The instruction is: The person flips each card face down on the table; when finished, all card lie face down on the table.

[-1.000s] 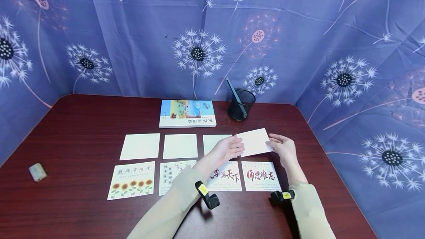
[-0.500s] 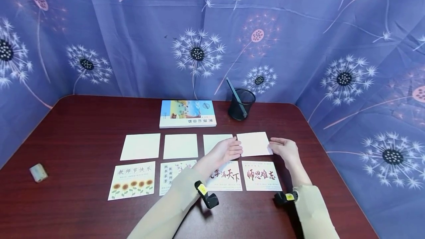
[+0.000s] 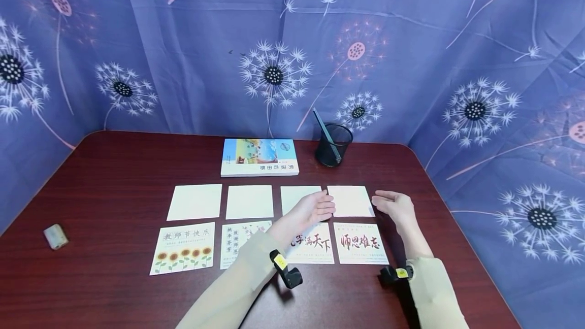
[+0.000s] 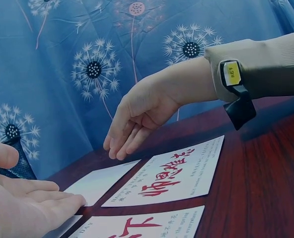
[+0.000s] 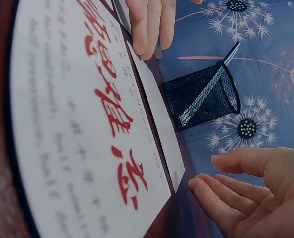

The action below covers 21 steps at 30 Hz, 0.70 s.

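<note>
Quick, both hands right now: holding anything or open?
Left hand: open, holding nothing, beside the left edge of the blank card.
Right hand: open, holding nothing, just off that card's right edge.

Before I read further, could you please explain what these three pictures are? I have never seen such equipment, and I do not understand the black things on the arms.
There is no machine here: a person works with two bare hands. One picture comes from a camera worn on the head, looking down at a dark red table. The other two come from small black cameras strapped to each wrist, so each shows the work from very close.

On the table lie four blank cards in a row, with four printed cards below them. Behind them are a book and a black mesh pen holder. A small object lies at the far left; I cannot tell what it is.

The left hand and the right hand are open on either side of the rightmost blank card, which lies flat. Neither hand holds anything.
</note>
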### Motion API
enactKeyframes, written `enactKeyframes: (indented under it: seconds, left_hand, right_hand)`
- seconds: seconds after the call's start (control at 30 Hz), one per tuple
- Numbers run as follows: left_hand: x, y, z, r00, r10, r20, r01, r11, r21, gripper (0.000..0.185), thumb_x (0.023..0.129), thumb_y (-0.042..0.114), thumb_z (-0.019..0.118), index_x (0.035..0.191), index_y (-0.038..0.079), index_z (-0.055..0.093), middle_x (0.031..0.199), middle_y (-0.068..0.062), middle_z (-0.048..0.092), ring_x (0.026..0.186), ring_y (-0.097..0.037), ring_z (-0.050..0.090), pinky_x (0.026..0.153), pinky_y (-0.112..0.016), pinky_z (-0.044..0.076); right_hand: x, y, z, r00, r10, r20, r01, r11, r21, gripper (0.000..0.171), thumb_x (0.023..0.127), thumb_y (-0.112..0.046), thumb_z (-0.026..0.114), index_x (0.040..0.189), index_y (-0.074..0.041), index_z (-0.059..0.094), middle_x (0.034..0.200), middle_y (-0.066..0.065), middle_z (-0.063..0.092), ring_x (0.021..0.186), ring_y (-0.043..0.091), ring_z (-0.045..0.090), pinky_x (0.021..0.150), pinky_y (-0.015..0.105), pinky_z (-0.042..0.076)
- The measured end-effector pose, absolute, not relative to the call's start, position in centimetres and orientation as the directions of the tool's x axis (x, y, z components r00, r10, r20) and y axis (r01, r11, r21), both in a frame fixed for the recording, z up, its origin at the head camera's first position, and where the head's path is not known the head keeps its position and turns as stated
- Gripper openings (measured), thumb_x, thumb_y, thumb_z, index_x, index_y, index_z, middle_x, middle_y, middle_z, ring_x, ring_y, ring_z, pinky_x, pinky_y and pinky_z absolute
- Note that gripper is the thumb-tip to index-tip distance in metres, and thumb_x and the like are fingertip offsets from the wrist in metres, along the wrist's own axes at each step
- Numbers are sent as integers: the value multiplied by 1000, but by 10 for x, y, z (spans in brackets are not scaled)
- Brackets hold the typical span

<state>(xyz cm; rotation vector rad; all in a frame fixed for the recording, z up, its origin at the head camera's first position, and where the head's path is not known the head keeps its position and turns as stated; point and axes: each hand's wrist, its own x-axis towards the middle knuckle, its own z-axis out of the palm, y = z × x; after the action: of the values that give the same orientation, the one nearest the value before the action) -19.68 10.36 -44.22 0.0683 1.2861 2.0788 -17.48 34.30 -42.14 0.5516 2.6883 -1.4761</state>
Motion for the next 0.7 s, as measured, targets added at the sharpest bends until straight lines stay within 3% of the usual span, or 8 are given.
enactKeyframes:
  seconds: [0.1,0.27,0.33,0.7]
  left_hand:
    - [-196,103,-442,-771,560,-302,-519,-280,808,55,107,24,30,143,-17,32,146,-39,35,139,-46,36,119,-47,29]
    - [-197,99,-438,-769,574,-280,-507,-282,814,53,108,24,29,143,-16,34,145,-36,39,138,-43,39,118,-45,31]
    - [-198,94,-436,-760,597,-257,-492,-271,827,53,108,24,28,143,-15,35,145,-35,40,138,-42,40,117,-45,32]
    - [-204,38,-422,-701,685,-199,-380,-122,917,51,106,23,32,142,-13,40,143,-32,45,134,-40,47,114,-44,38]
  right_hand:
    - [-175,343,-420,-940,287,-182,308,492,-815,45,94,-14,62,134,5,55,125,22,64,94,3,68,100,38,51]
    - [-175,337,-417,-949,277,-152,275,489,-828,44,93,-11,63,133,5,56,118,16,70,82,-10,61,81,13,50]
    - [-175,332,-415,-953,273,-130,252,479,-841,43,92,-10,64,132,5,57,113,14,72,80,-12,58,76,8,48]
    - [-179,288,-399,-983,180,-45,105,338,-935,39,90,-1,64,125,13,56,93,0,76,76,-9,65,73,12,54]
